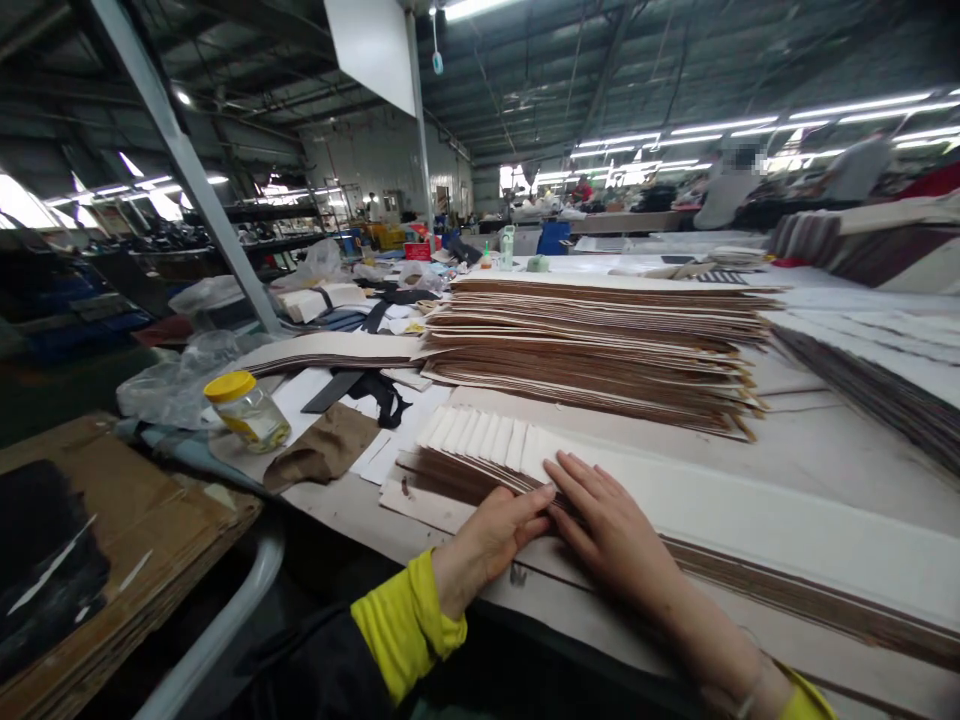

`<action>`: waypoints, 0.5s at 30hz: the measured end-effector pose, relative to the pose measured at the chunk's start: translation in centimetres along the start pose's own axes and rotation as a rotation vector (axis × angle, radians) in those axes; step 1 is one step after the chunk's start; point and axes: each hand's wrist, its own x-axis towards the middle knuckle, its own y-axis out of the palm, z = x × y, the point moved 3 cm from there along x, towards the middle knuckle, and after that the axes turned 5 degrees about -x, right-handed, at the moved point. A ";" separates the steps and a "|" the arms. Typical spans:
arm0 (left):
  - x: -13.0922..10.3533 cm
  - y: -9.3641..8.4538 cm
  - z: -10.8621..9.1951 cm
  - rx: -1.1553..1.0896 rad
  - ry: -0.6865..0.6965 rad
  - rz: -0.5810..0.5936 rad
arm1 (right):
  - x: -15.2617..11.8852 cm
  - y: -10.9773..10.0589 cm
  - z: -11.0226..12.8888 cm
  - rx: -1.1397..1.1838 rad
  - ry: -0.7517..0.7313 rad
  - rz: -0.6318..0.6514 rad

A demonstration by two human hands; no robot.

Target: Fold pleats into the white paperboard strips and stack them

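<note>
A long stack of flat strips [735,490], white on top with brown layers at the side, lies across the near part of the table. At its left end the upper strips are fanned into a row of overlapping white ends [480,437]. My left hand [496,530] is closed at the near edge of this stack, thumb on top and fingers curled at the side. Palm down, my right hand [611,515] rests on the stack just right of it, fingers stretched out. The strips under both hands are partly hidden.
Behind is a taller pile of similar strips [600,350]. A yellow-lidded jar [247,412], a brown cloth piece [322,447] and black scraps [382,395] lie to the left. Cardboard [150,560] and a metal tube [217,625] border the table's near left. Striped material stands right.
</note>
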 end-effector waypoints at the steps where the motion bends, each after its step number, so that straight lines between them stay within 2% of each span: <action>1: 0.2 0.6 0.2 -0.002 0.035 -0.043 | 0.0 -0.1 -0.1 0.034 0.009 -0.002; 4: 0.8 1.6 0.5 0.016 0.067 -0.187 | -0.2 -0.5 -0.2 0.134 0.046 -0.015; 6: 1.1 2.0 0.5 0.049 0.054 -0.241 | -0.4 -1.0 -0.3 0.205 0.067 -0.011; 10: 1.4 2.2 0.3 0.090 0.065 -0.376 | -0.3 -3.5 -1.3 0.391 0.057 0.053; 13: 1.4 1.9 0.2 0.136 0.075 -0.439 | 0.8 -6.1 -3.9 0.501 0.068 0.132; 15: 1.1 1.4 0.3 0.182 0.155 -0.432 | 1.7 -7.5 -6.4 0.535 0.136 0.231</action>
